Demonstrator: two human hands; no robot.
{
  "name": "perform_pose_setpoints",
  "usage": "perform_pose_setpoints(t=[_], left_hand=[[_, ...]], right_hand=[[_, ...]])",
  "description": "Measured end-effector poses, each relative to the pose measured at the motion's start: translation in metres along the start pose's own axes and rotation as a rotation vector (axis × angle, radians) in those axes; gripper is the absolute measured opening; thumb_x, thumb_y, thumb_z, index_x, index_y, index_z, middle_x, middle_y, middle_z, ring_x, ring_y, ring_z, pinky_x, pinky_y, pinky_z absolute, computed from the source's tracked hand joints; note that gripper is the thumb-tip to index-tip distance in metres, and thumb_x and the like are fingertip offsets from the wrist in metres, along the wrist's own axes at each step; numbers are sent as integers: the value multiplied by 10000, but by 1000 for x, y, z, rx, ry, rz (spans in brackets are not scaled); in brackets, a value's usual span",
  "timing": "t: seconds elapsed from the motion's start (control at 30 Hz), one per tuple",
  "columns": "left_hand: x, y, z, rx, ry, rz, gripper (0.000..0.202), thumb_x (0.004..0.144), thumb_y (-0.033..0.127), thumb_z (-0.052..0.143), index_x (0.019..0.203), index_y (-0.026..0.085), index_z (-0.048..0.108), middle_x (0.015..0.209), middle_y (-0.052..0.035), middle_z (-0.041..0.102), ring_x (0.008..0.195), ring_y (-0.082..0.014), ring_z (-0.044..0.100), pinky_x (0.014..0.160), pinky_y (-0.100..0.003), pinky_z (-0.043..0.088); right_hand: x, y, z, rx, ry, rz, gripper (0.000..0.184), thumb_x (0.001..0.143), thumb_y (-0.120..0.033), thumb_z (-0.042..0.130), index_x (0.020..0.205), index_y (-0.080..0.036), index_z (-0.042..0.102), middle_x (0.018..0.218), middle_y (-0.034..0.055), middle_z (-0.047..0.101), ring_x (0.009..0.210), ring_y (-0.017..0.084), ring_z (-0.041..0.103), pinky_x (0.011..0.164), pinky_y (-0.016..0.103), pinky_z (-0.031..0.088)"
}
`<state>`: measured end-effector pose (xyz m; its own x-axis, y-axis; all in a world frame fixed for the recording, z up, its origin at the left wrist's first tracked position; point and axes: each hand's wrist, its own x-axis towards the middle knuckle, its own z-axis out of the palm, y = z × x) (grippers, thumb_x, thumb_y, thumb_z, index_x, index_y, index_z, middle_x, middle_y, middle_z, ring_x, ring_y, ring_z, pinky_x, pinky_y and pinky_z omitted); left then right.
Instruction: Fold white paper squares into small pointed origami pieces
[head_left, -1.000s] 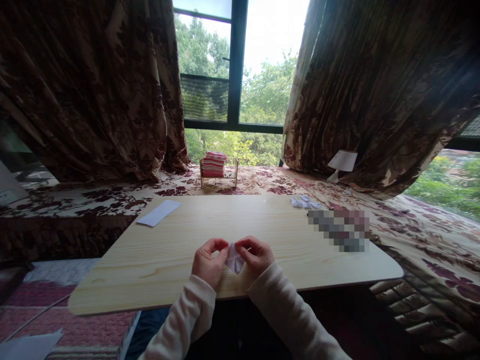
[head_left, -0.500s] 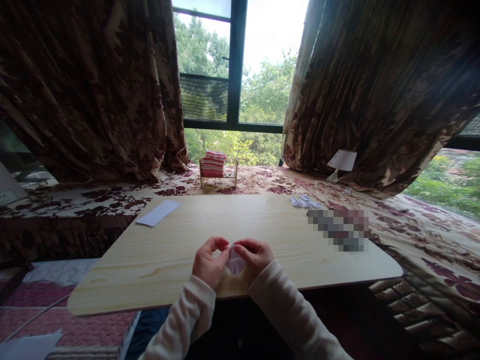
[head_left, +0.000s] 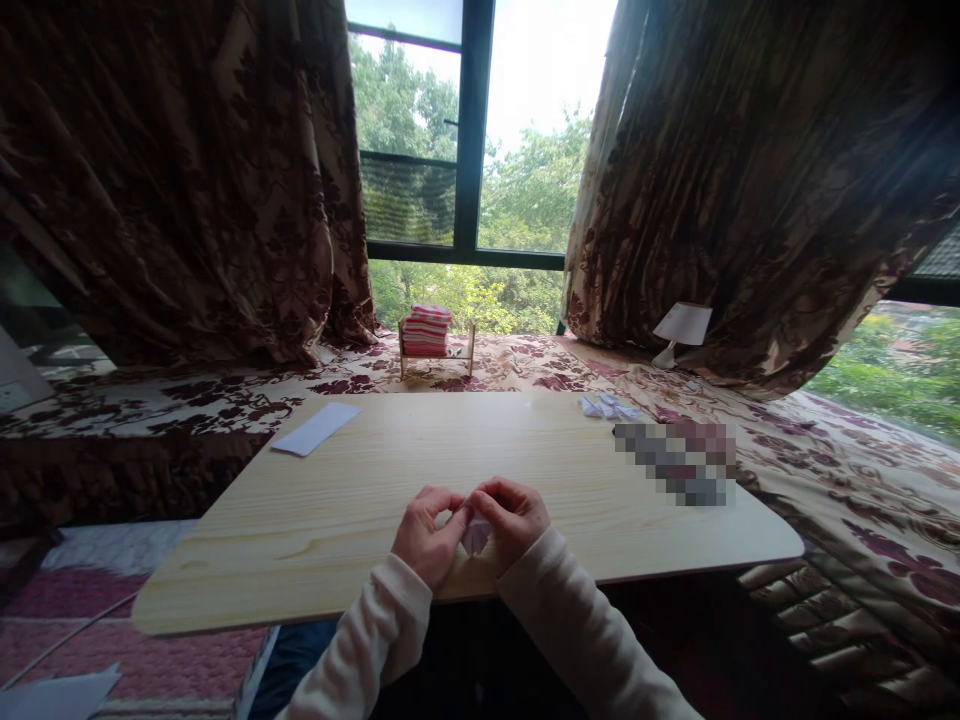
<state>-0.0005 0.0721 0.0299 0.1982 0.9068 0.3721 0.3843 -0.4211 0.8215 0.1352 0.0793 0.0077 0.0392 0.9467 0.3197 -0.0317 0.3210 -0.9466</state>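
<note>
A small folded piece of pale pink paper (head_left: 475, 535) rests at the near edge of the light wooden table (head_left: 360, 500). My left hand (head_left: 429, 532) pinches its left side with curled fingers. From the right, my right hand (head_left: 514, 518) grips it too, fingertips meeting the left hand's above the paper. Most of the paper is hidden between the two hands.
A white paper strip (head_left: 316, 428) lies at the table's far left. Small folded white papers (head_left: 609, 406) sit at the far right, beside a blurred patch. A tiny wooden rack with striped cloth (head_left: 431, 335) and a white lamp (head_left: 679, 328) stand on the floral windowsill.
My hands have drawn closer together over the paper, so less of it shows now. The left fingers have curled down onto it.
</note>
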Motion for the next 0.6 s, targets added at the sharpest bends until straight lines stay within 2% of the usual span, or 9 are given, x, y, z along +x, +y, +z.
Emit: perform_pose_setpoints(t=[0.23, 0.37, 0.5, 0.6], left_hand=[[0, 3, -1, -47, -36, -71, 277, 782, 326, 463, 690, 154, 660, 721, -57, 610, 766, -189, 552, 695, -282, 416], [1, 3, 1, -31, -51, -68, 236, 737, 328, 525, 759, 147, 674, 722, -57, 635, 768, -198, 560, 693, -277, 425], [2, 2, 0, -70, -40, -96, 256, 746, 319, 511, 791, 139, 687, 763, -69, 656, 789, -203, 571, 711, -276, 429], [1, 0, -1, -129, -25, -131, 295, 772, 339, 483, 842, 128, 677, 794, -69, 658, 788, -195, 571, 711, -269, 429]], right_hand=[[0, -1, 0, 13, 8, -2, 151, 668, -278, 634, 614, -140, 606, 522, -26, 536, 483, 88, 449, 463, 206, 346], [1, 0, -1, 84, 52, 26, 170, 649, -298, 661, 620, -135, 620, 540, -12, 572, 498, 93, 476, 482, 209, 376], [2, -3, 1, 111, 103, 41, 290, 684, -395, 620, 607, -116, 640, 496, -4, 547, 456, 78, 434, 436, 197, 345], [3, -6, 1, 55, 77, 44, 378, 718, -456, 560, 635, -103, 665, 473, 4, 527, 434, 75, 405, 405, 197, 327]])
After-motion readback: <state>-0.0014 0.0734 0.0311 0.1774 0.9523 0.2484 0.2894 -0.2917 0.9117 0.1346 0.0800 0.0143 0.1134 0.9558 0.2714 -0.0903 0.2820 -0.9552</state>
